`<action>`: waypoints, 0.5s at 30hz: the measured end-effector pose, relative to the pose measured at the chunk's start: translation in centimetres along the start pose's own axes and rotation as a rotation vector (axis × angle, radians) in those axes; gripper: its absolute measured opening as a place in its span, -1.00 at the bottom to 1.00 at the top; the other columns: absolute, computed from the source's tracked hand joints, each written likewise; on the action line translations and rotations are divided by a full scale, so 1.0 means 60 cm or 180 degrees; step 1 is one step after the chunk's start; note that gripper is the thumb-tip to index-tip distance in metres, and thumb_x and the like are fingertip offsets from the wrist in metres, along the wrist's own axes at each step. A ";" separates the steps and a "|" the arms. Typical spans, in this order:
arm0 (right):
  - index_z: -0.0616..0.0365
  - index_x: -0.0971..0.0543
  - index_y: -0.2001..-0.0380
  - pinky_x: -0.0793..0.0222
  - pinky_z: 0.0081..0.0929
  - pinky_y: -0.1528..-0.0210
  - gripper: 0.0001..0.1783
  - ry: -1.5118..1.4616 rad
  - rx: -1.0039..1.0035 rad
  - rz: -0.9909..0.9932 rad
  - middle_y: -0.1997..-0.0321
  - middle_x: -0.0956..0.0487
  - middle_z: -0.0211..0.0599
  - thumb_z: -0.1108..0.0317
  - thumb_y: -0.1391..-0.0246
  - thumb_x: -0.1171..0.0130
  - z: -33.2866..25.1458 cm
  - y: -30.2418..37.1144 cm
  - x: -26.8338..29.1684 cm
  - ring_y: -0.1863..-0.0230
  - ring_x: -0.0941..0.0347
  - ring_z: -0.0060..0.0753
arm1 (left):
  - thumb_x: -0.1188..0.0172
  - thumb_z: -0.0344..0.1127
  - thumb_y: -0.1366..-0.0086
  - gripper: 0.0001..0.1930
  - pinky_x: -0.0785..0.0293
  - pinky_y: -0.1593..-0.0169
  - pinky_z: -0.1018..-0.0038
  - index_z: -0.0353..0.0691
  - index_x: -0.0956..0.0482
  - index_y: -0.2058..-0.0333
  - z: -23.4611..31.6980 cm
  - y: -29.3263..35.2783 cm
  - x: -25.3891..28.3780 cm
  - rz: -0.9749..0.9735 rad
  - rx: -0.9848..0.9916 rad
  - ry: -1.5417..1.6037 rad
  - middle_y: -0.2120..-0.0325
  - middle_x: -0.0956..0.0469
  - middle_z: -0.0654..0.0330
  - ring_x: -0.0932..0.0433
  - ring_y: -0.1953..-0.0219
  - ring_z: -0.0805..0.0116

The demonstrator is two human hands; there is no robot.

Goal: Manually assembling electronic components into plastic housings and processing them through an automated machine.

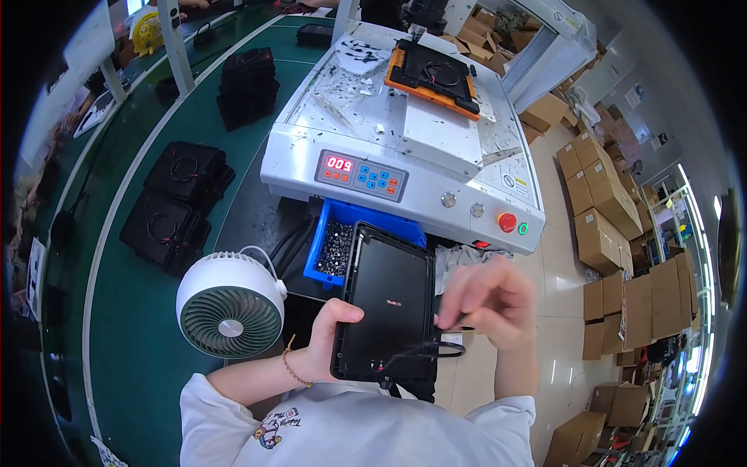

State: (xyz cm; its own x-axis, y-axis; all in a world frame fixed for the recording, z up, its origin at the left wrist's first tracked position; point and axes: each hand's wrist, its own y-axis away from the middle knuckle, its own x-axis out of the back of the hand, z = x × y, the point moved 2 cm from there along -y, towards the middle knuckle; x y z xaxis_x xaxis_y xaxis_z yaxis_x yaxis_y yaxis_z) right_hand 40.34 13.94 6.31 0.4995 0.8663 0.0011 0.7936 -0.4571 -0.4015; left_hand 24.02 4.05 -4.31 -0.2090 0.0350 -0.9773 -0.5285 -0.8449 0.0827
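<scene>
My left hand point(330, 339) grips a flat black rectangular plastic housing point(389, 280) by its left edge, thumb laid over the rim. The housing is tilted up toward me, with a raised border and a small reddish mark in its middle. From its lower part a thin black cable point(450, 351) loops out past the right edge. My right hand point(492, 302), somewhat blurred, is beside that edge with its fingers pinched on the cable. Just behind the housing, a blue bin point(313, 261) holds many small metal parts point(335, 247).
A white machine point(296, 156) with a control panel point(361, 175) and red stop button point(507, 222) stands ahead; an orange fixture point(405, 87) on it carries another black housing. A white fan point(231, 305) and stacked black housings point(183, 167) sit left. Cardboard boxes point(603, 241) line the right.
</scene>
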 end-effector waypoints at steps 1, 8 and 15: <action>0.22 -0.42 0.29 -0.43 -0.44 0.23 -0.90 -0.0250 -0.0009 0.0288 0.34 -0.59 -0.05 0.59 -0.15 -0.11 -0.003 0.015 -0.006 0.31 -0.54 -0.29 | 0.06 0.01 -0.06 -0.24 -0.31 -0.23 0.16 -0.29 -0.22 -0.22 0.007 -0.005 -0.014 -0.0149 -0.0128 -0.0152 -0.15 -0.35 -0.05 -0.41 -0.15 0.06; 0.27 -0.51 0.42 -0.50 -0.43 0.40 -0.85 -0.0720 0.0727 0.0867 0.44 -0.64 -0.05 0.51 -0.02 -0.32 0.006 0.135 -0.062 0.42 -0.59 -0.26 | -0.09 0.29 -0.07 0.02 -0.29 -0.23 -0.07 -0.30 0.00 -0.32 0.081 0.019 -0.052 0.0031 -0.2207 -0.0744 -0.21 -0.20 -0.21 -0.33 -0.17 -0.16; 0.18 -0.61 0.40 -0.38 -0.45 0.36 -0.45 0.2047 0.0710 0.0403 0.23 -0.64 -0.14 0.12 0.50 -0.61 0.041 0.129 -0.045 0.34 -0.53 -0.30 | -0.11 0.19 -0.03 0.05 -0.27 -0.29 0.06 -0.32 0.10 -0.35 0.095 0.025 -0.074 -0.0440 -0.2616 -0.1051 -0.28 -0.08 -0.18 -0.23 -0.28 0.00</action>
State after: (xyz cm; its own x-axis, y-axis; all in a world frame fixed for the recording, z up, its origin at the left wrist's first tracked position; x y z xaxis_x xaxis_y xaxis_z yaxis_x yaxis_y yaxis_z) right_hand 44.26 8.57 0.96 0.7451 0.4859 0.4569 0.6595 -0.4348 -0.6131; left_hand 19.46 5.68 1.25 -0.4802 0.2095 -0.8518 0.1632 -0.9328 -0.3215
